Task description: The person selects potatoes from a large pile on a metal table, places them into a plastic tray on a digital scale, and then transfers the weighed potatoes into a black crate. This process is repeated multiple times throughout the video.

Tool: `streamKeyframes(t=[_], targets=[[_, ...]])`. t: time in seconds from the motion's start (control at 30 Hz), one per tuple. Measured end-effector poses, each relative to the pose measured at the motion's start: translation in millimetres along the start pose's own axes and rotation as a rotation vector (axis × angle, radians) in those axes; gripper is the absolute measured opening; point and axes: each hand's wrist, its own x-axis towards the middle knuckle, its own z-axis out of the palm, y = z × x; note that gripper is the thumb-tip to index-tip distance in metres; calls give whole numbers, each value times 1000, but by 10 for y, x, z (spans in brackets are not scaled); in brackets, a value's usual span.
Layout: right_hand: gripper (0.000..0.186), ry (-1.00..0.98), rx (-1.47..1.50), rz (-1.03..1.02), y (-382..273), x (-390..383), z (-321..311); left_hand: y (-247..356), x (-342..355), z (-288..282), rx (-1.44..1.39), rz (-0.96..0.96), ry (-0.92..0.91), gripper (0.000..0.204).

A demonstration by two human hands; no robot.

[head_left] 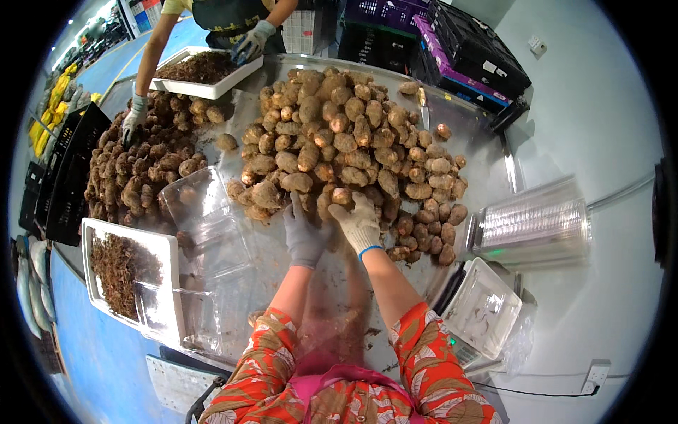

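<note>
The step in hand seems to be a gathering or picking by touch at the near edge of the large heap of brown, rough-skinned oval tubers point(346, 143), which lies at twelve o'clock from the hands, upon the shiny metal tabletop point(484, 159). The left hand in grey glove point(305, 237) has thumb and forefinger wide apart, against the heap's edge. The right hand in white knitted glove point(359, 225) is beside it, at three o'clock, close to a tuber with pale cut end point(341, 196) (whether it is gripped, I cannot tell). To lift one, I judge, calls for closing the fingers around its thick middle, without disturbing the neighbours.
</note>
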Motion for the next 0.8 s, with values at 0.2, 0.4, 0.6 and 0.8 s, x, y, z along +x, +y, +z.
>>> streamKeyframes(t=[0.2,0.4,0.6,0.8], targets=[[69,-94,794,181,-165,-229,70,-199,226,-62,98,302,-108,72],[46,79,1023,312,-105,-591,74,-193,-277,181,-239,36,-82,54],[48,162,1228,351,387,-853,-94,290,-669,323,-328,145,-91,45],[54,329,1070,166,923,-1108,-586,626,-1117,725,-231,303,-148,45]])
